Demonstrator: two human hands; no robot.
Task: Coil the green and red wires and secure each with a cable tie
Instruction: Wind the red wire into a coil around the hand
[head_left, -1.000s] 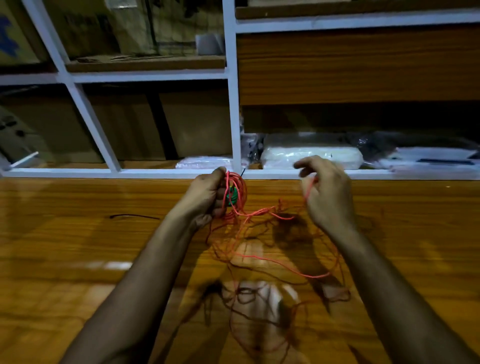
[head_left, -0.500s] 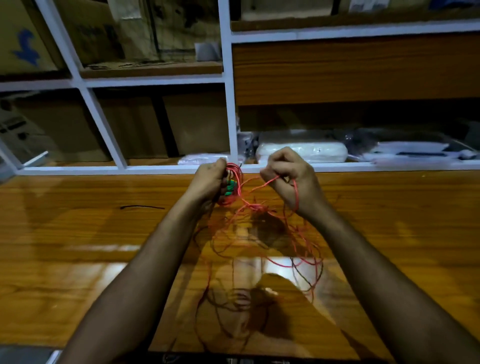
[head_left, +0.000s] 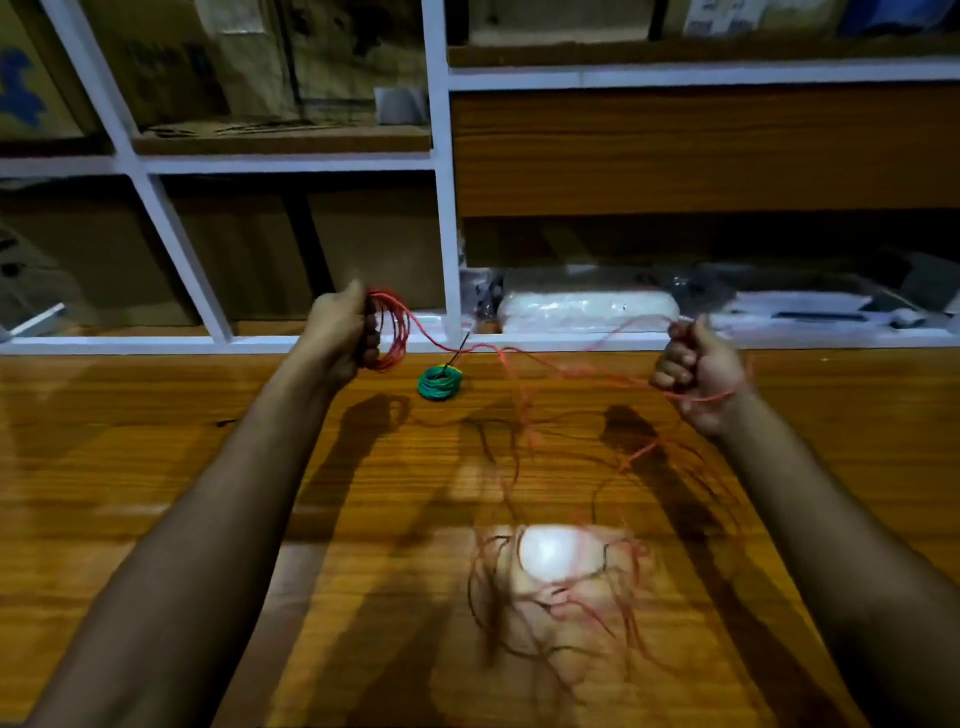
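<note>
Head view. Thin red insulated wire (head_left: 524, 410): light, limp, tangle-prone; judged best held at bundled loops, with slack fed through fingers. Left hand (head_left: 340, 338) curled round coiled red loops, raised above glossy wooden table (head_left: 156, 467). Right hand (head_left: 698, 371), well apart, fist closed on loose strand; wire spans between hands. Remaining slack lies tangled on table nearer camera, between forearms. Small green wire coil (head_left: 440, 383), black cable tie (head_left: 457, 353) protruding, rests on table between hands, nearer left, untouched.

Tied coil (head_left: 439, 383) on table (head_left: 156, 467), between hands.
</note>
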